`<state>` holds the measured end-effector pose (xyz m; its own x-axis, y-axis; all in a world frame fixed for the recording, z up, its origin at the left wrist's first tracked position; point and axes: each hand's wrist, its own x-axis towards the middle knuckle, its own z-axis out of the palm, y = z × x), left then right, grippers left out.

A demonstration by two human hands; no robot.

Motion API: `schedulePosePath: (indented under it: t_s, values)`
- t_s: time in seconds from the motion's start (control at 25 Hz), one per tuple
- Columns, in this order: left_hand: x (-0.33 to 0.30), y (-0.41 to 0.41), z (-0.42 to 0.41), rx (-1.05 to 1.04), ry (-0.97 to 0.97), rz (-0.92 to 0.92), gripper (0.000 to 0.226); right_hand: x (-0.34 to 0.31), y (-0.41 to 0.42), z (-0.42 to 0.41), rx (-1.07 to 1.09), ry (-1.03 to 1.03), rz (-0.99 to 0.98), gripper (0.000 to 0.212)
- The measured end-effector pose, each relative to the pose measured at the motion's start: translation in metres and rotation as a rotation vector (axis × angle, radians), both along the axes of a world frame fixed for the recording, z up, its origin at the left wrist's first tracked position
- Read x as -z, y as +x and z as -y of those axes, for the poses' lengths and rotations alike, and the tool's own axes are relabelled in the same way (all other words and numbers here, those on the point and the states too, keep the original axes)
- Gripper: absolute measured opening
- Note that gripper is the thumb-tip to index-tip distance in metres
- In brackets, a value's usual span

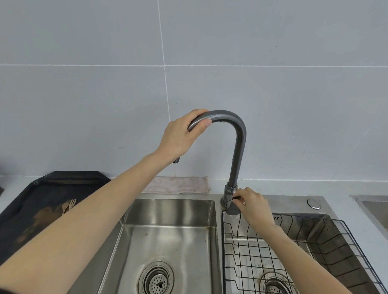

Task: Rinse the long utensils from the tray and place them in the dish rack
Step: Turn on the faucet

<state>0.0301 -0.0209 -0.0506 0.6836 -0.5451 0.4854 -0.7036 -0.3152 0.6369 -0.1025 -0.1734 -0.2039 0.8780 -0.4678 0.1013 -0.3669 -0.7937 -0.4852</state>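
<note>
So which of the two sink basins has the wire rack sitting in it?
The right basin, below the faucet handle: the black wire dish rack fills it. The left basin holds only its drain strainer.

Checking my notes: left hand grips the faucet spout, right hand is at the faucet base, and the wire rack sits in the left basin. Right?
Not quite. The head view shows the rack in the right basin. The left hand does grip the spout, and the right hand is at the faucet base.
</note>
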Motion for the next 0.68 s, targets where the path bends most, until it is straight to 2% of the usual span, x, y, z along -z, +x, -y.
schedulePosePath:
  t_s: [0.2, 0.68]
  values:
    - [-0.0002, -0.0016, 0.0000, -0.001, -0.007, 0.001, 0.030, 0.0015, -0.0039, -0.0019, -0.034, -0.064, -0.065, 0.015]
    - [0.0016, -0.0077, -0.0009, -0.034, 0.007, 0.012, 0.031, -0.0011, -0.0073, -0.0059, -0.025, -0.082, -0.051, 0.016]
